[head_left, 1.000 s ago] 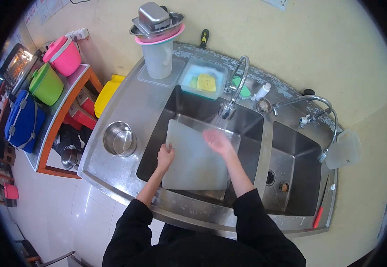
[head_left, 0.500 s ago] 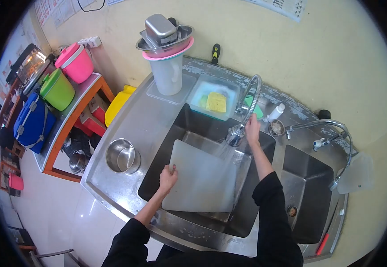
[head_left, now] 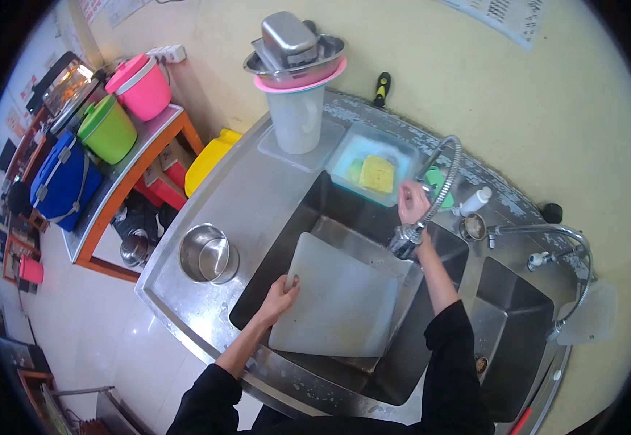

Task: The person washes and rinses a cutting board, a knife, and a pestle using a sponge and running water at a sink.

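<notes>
My left hand point(head_left: 280, 297) grips the left edge of a white cutting board point(head_left: 337, 301), fingers over its rim. The board lies tilted in the large sink basin point(head_left: 322, 190). My right hand point(head_left: 412, 204) is up at the base of the spring-hose tap, its fingers curled at the tap handle, which they largely hide. The spray head point(head_left: 405, 242) hangs just in front of my right wrist, over the basin. Behind the basin, a yellow sponge point(head_left: 377, 174) sits in a clear tub point(head_left: 343, 148) of soapy water.
A steel pot point(head_left: 206, 254) stands on the left drainboard. A pitcher point(head_left: 295, 119) stacked with bowls is at the back. Right of the basin are a white bottle point(head_left: 476, 201), a small metal cup point(head_left: 473, 227), a second tap point(head_left: 540, 230) and a smaller basin point(head_left: 515, 312).
The water spray from the tap head has stopped. My right hand has moved from the hose's right side to its left, fingers now showing. My left hand keeps its grip on the cutting board.
</notes>
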Tool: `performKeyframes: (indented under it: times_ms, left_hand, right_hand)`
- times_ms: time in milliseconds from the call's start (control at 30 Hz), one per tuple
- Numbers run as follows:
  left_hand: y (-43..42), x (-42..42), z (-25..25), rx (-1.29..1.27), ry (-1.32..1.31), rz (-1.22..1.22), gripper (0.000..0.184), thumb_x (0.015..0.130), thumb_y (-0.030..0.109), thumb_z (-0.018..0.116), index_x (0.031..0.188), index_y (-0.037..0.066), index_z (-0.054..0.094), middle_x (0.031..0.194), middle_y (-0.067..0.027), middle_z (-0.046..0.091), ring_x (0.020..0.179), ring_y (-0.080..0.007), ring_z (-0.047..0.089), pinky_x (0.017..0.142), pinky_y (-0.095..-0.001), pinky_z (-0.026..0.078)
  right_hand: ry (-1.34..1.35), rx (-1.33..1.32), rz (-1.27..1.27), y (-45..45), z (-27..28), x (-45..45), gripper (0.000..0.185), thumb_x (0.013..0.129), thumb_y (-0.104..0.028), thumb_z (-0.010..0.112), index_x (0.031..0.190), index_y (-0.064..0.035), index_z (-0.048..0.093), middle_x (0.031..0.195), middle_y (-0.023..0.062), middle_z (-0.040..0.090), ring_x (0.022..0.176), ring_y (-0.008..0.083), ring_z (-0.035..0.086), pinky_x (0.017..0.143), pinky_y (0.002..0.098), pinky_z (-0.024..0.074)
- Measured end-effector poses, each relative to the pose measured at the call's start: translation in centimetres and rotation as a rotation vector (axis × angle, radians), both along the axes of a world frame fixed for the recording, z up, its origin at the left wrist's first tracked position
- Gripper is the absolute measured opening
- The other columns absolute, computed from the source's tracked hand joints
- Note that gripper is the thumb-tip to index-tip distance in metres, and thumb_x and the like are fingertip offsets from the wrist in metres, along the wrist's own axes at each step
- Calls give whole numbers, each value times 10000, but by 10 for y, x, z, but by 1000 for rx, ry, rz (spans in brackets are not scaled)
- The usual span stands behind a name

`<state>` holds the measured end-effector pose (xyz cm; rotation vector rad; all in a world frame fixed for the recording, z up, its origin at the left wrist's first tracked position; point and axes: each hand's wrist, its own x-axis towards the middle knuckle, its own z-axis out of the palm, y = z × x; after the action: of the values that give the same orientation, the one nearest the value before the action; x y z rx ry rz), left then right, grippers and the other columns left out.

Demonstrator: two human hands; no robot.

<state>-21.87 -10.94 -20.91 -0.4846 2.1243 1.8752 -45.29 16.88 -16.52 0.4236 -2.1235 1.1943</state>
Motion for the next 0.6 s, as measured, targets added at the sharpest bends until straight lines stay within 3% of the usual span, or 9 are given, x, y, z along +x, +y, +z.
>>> performKeyframes:
  times_ms: [67,167,267,367,467,600]
  left_hand:
    - [-3,0,28,216,-42,-103,243,877,201,472,1065,51,436,700,24,424,607,-56,388,546,-208,336]
    - [-4,1,23,422,-72,-110,265,913,235,414,1105,52,409,677,36,345,573,-53,320,514,-196,309]
    - [5,3,29,403,-23,-108,250,928,236,376,1097,57,422,659,37,303,582,-57,319,535,-196,317]
    - [11,1,32,385,3,-88,252,928,231,374,1103,55,419,663,35,314,581,-61,320,542,-201,321]
    - [13,-1,30,393,-47,-58,264,926,240,378,1108,53,420,660,35,314,582,-63,324,547,-207,325]
    - [15,-1,32,407,-18,-54,269,924,247,384,1108,56,431,661,34,330,582,-63,326,542,-204,315]
  right_hand:
    - [186,366,145,-11,30,-29,294,706,-148,661,972,-51,577,981,135,560,907,284,541,780,378,428]
    - [-384,878,227,-29,71,-48,441,698,-226,647,1111,-124,530,1010,153,548,983,296,496,849,425,381]
    - [-284,829,376,-40,14,-79,552,663,-271,655,1180,-206,472,967,159,551,934,300,508,819,448,377]
    - [-308,854,328,-45,15,-72,572,670,-206,635,1205,-226,432,976,158,550,932,309,511,804,429,386]
    - [-265,878,303,-51,14,-83,480,681,-131,607,1141,-193,488,953,165,567,914,329,535,782,404,413]
    - [-142,379,189,-36,39,-70,368,660,-34,555,1013,-138,548,881,160,585,844,348,561,741,340,449]
